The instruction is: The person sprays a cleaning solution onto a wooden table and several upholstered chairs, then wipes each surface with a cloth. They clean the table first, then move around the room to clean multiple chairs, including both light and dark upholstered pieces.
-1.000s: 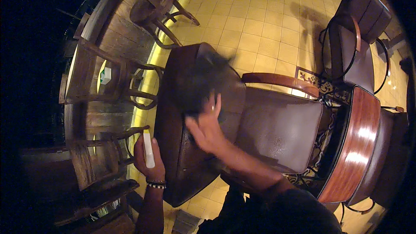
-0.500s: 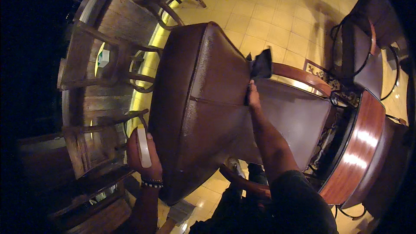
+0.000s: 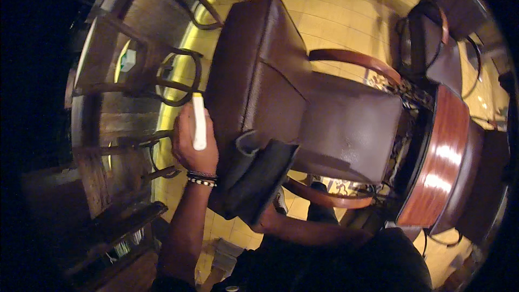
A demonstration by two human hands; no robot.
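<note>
My left hand (image 3: 192, 138) is closed around what looks like a spray bottle. Only its white top (image 3: 199, 124) with a yellow tip shows; the body is hidden by my fingers. It is beside the outer side of a brown leather armchair's backrest (image 3: 246, 70). Low on that backrest, my right hand (image 3: 263, 219) grips a black cloth (image 3: 265, 176), which lies folded across the leather at its near end. Most of my right fingers are under the cloth. The chair's padded seat (image 3: 351, 124) extends to the right, between curved wooden armrests (image 3: 354, 60).
A glossy wooden table (image 3: 438, 157) stands to the right of the seat, with another armchair (image 3: 440, 65) beyond it. Wooden chairs (image 3: 181, 75) and dark wooden furniture line the left. Yellow tiled floor (image 3: 335, 16) lies at the far side.
My right hand has brought the black cloth from the far side of the backrest to its near end. My left hand has moved up and slightly right with the spray bottle.
</note>
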